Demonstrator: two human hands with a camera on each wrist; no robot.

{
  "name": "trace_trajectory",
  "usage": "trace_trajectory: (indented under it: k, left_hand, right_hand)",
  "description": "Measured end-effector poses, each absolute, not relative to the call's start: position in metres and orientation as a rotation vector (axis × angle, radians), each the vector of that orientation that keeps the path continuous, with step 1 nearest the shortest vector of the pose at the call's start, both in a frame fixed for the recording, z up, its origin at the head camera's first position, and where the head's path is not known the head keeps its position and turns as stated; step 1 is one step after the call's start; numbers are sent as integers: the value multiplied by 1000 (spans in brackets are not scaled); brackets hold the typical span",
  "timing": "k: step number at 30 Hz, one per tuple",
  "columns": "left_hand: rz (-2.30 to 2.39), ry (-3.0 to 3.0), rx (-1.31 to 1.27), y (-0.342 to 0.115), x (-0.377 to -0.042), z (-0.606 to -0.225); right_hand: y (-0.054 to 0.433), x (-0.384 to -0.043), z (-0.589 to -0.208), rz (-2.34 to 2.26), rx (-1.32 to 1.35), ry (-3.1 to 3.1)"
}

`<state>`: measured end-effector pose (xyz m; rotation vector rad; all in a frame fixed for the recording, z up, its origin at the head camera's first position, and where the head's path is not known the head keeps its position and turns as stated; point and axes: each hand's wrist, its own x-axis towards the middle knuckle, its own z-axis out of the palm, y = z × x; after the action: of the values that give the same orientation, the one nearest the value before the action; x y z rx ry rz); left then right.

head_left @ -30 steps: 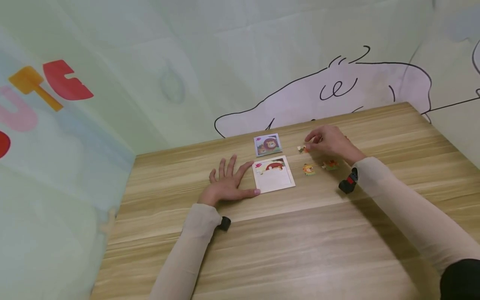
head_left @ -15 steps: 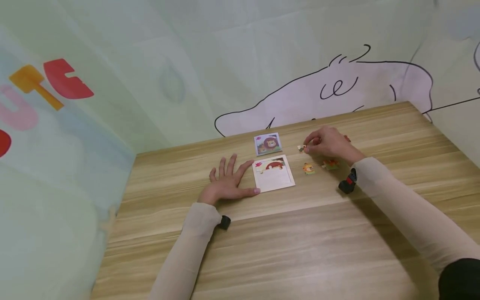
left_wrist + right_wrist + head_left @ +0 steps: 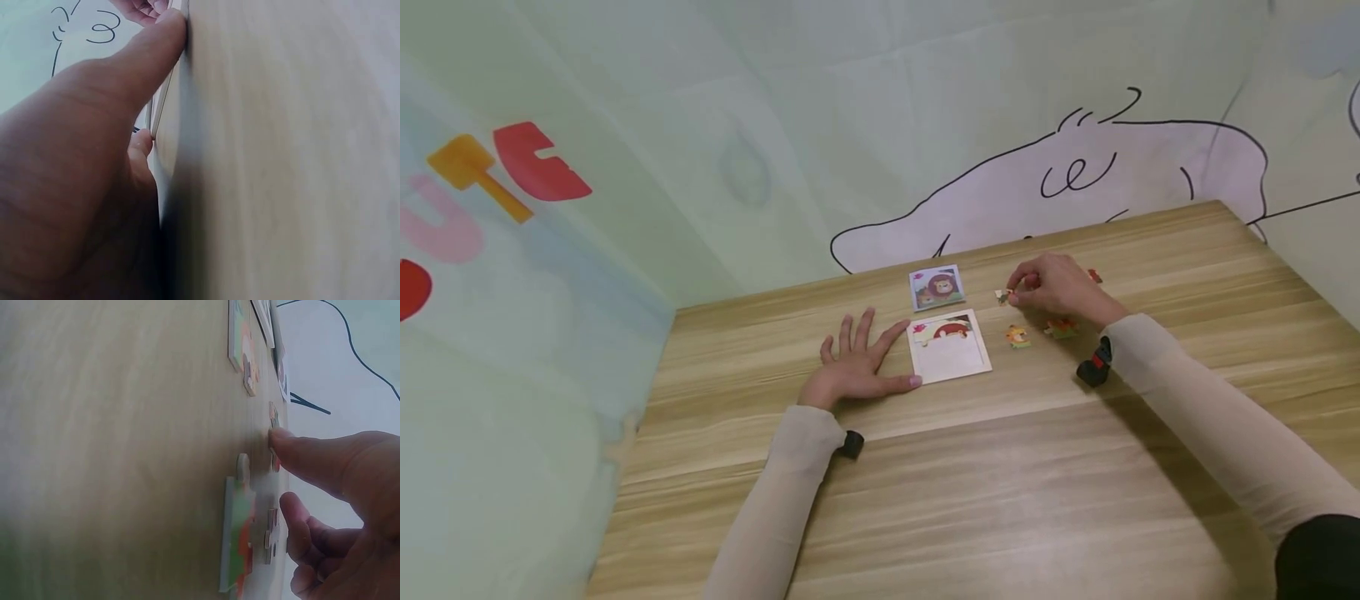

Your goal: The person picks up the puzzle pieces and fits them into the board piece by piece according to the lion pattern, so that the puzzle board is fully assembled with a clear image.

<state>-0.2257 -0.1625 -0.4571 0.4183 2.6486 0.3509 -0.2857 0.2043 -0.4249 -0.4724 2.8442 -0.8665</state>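
Note:
In the head view a square jigsaw board [image 3: 953, 365] lies mid-table, its upper strip filled with picture pieces and the lower part white. My left hand [image 3: 853, 372] rests flat with fingers spread, thumb and index finger against the board's left side. To the right of the board, my right hand [image 3: 1062, 285] holds a small puzzle piece [image 3: 1001, 296] at the table, between thumb and index finger. The right wrist view shows the thumb [image 3: 312, 459] on this piece; the index fingertip is largely hidden. The other fingers curl loosely.
A lion picture card [image 3: 936, 287] lies behind the board. Loose puzzle pieces lie near my right hand: an orange one [image 3: 1018, 337], a red-green one [image 3: 1062, 328] and a red one [image 3: 1094, 275]. A printed cloth wall [image 3: 760, 167] borders the wooden table [image 3: 970, 500].
My right fingers have closed in slightly on the puzzle piece, which stays in nearly the same place. The left hand and the board have not visibly moved.

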Motion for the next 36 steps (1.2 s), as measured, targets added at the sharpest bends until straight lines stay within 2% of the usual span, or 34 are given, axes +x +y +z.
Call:
trace_trajectory:
  k: [36]
  left_hand:
    - [338,2661,418,-162,-224,-457]
  right_hand:
    - [204,-284,-431,-951,-485,2876]
